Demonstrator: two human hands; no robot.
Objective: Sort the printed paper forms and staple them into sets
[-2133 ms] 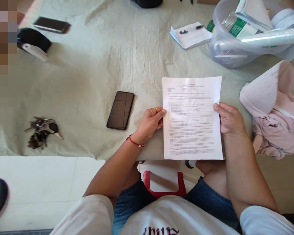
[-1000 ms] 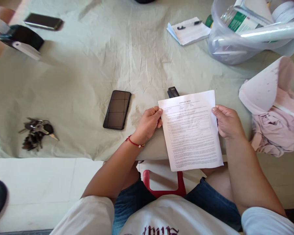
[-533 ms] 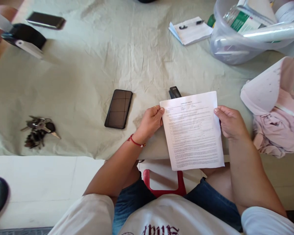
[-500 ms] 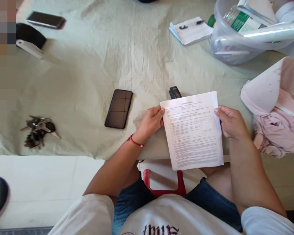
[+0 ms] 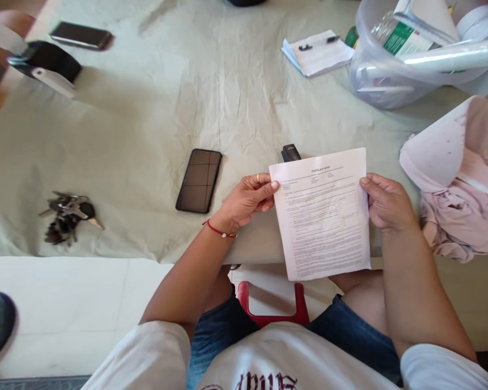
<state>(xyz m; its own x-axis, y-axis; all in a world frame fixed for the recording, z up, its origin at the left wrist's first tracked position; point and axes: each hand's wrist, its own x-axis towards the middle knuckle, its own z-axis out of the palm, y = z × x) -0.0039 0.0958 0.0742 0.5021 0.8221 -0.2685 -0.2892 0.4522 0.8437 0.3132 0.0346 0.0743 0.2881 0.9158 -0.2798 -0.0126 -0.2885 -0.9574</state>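
Between my hands is a white printed sheet of paper (image 5: 323, 222), held up over the table's front edge with its small text facing me. My left hand (image 5: 254, 197) pinches its upper left edge, thumb on the front. On the opposite edge, my right hand (image 5: 384, 200) grips the sheet between thumb and fingers. Whether it is one sheet or more I cannot tell. Just behind its top edge a black object, perhaps a stapler (image 5: 290, 153), lies partly hidden. A dark smartphone (image 5: 198, 181) rests on the table to the left of my left hand.
A bunch of keys (image 5: 69, 214) lies at the left on the cloth-covered table (image 5: 138, 135). Farther back are another phone (image 5: 81, 36), a notepad (image 5: 319, 54) with a pen, and a filled plastic tub (image 5: 386, 89). Pink cloth (image 5: 455, 211) lies right of my right hand.
The sheet has shifted slightly right, its top edge a little higher. My left hand has turned, and its fingers show more beneath the thumb. Both hands keep hold of the sheet.
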